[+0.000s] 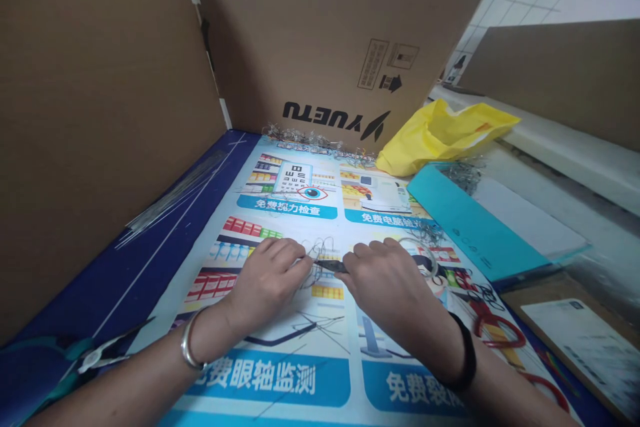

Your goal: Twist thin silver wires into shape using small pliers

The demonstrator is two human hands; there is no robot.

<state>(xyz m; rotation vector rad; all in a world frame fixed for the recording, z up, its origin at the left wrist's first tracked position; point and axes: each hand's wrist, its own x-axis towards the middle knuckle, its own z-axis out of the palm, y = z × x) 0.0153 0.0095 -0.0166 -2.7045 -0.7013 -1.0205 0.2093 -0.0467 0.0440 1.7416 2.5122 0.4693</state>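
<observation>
My left hand [270, 280], a silver bangle at its wrist, is closed in a pinch on a thin bent wire piece [323, 247] with several loops. My right hand [383, 280], with a black band at the wrist, is wrapped round a pair of pliers [331, 266]. Only the dark, pointed jaws show; the handles are hidden in the palm. Their tip points left and meets the wire close to my left fingertips. Under both hands lies a printed poster [295, 373]. Loose cut wires [320, 327] rest on it below my hands.
Cardboard panels [320, 33] stand at the back and left. Straight wires [175, 190] and teal-handled pliers [75, 353] lie left. Bent wire pieces [320, 140] line the back. To the right are a yellow bag [440, 137], a teal folder [465, 220] and red-handled scissors [500, 333].
</observation>
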